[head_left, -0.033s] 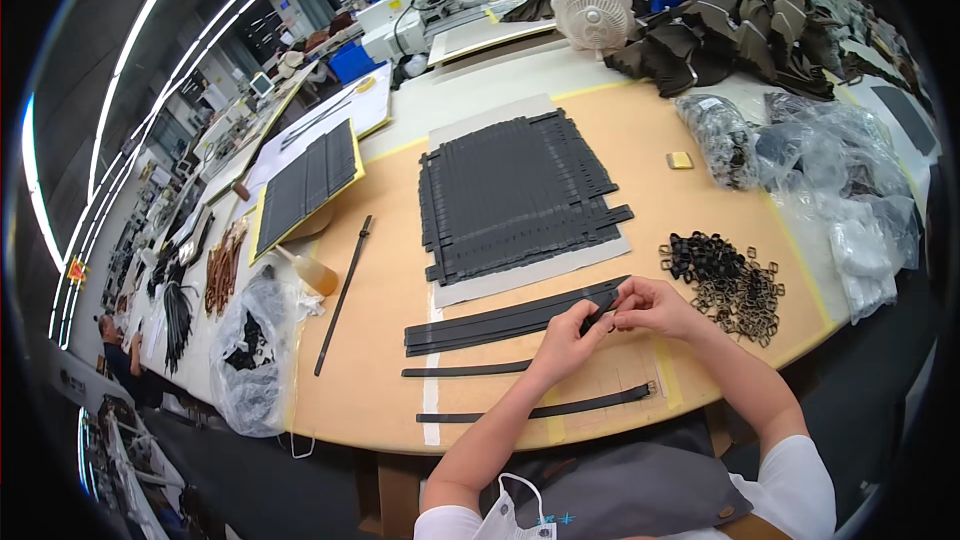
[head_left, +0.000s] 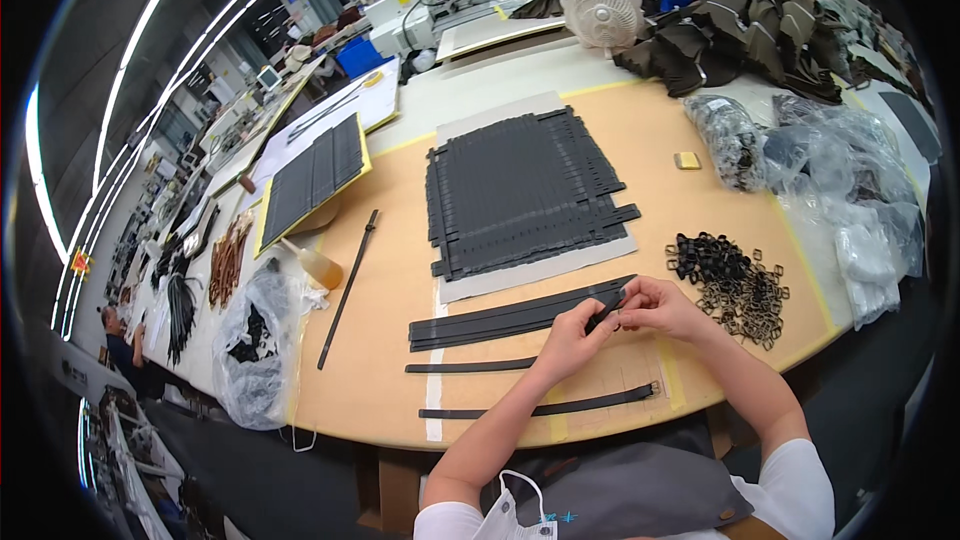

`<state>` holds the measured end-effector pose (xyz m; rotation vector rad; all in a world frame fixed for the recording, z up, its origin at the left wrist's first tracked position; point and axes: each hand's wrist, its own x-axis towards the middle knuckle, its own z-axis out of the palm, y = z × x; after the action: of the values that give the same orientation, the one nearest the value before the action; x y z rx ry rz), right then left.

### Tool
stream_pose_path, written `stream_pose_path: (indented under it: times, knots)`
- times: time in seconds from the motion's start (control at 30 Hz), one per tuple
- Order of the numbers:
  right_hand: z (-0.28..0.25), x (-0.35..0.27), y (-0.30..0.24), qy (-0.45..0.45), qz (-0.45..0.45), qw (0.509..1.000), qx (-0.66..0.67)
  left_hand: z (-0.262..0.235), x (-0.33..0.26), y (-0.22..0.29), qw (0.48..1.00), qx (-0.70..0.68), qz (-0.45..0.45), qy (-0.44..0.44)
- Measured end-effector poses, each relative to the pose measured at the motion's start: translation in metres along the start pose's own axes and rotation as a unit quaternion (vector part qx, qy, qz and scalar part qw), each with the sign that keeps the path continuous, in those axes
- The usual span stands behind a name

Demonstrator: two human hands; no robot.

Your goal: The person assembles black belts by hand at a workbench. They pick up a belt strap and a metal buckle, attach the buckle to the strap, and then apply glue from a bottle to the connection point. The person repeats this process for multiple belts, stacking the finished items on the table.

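My left hand (head_left: 572, 338) is closed on the end of a narrow black strap (head_left: 603, 317), which sticks up between thumb and fingers. My right hand (head_left: 658, 308) meets it there, fingertips pinched at the strap's end around a small dark piece too small to make out. Another stretch of black strap (head_left: 470, 368) runs in from the left and disappears under my left hand. Nearer me lies a finished-looking strap with a buckle (head_left: 655, 389) at its right end. Just beyond my hands is a flat bundle of black straps (head_left: 480, 324).
Loose metal buckles (head_left: 745, 305) and black loops (head_left: 695, 255) lie piled at the right. Rows of black straps (head_left: 520, 190) cover a grey board farther off. Plastic bags (head_left: 840, 170), a glue bottle (head_left: 320, 267), a tilted board (head_left: 312, 185) and a white fan (head_left: 603, 12) stand around.
The view has shifted slightly, so the table's contents sit a little more to the right. Both hands stay together at the strap's end, with hardly any finger movement.
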<state>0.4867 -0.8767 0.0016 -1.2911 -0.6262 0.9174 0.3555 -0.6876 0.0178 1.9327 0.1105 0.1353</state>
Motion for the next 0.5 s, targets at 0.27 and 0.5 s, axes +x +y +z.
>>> stream_pose_path:
  times: [0.27, 0.5]
  knots:
    - [0.0075, -0.0067, -0.002, 0.006, 0.072, 0.996, 0.058, 0.0017, 0.0033, -0.0075, 0.999, -0.014, 0.026, 0.021]
    - [0.0068, -0.0057, 0.0017, 0.028, 0.058, 0.997, 0.035, 0.0041, 0.0052, -0.0047, 0.998, -0.003, 0.033, 0.049]
